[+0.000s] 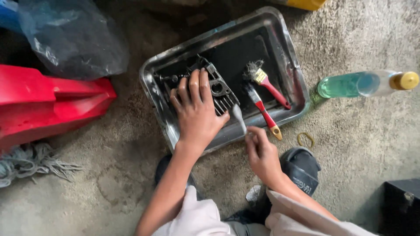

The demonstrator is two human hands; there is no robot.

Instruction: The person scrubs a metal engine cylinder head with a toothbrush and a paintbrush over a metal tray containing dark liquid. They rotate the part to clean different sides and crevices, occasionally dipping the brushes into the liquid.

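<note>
Concrete floor (363,144) carries dented metal tray (288,57); left hand (197,111) spread on finned engine part (218,89); right hand (261,150) pinches small brush (239,116); clear green-liquid bottle (358,84) lies beside.

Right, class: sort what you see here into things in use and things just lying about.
In use:
left hand on the finned metal engine part
right hand holding a thin tool
metal tray

Lying about:
two red-handled brushes
green bottle
rubber band
red plastic panel
plastic bag
</note>
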